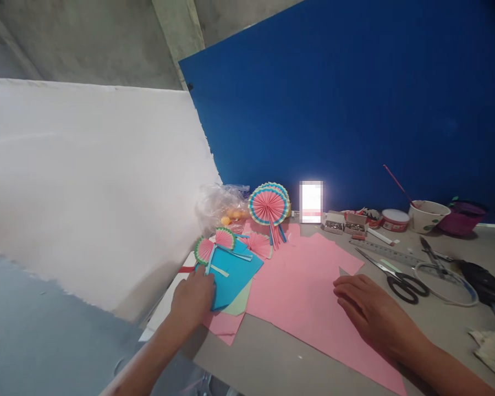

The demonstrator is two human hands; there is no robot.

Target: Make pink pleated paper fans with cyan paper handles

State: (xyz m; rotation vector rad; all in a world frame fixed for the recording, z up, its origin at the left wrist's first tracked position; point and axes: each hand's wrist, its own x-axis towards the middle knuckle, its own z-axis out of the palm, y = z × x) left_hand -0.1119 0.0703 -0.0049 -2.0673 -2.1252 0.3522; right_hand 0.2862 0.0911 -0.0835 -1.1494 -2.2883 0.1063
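My left hand [193,293] is over the left edge of a blue paper sheet [239,275], its fingers curled down. The fingertips meet the lower end of a pink folded-paper fan [206,250] with a green edge and pale strips; whatever they grip is hidden. A second pink pleated piece [258,245] lies behind the blue sheet. My right hand [365,311] rests, palm down and holding nothing, on a large pink paper sheet [301,286], with fingers loosely stretched. To its right lie black-handled scissors [404,280]. Farther back stands a round pink, blue and cream paper fan [268,204].
Behind the sheets are a clear plastic bag [218,203], a bright blurred rectangle [311,202], small boxes of metal bits [355,224], a round tub [395,220] and a paper cup [429,216]. A ruler [388,253] and a looped cable [445,286] lie at right.
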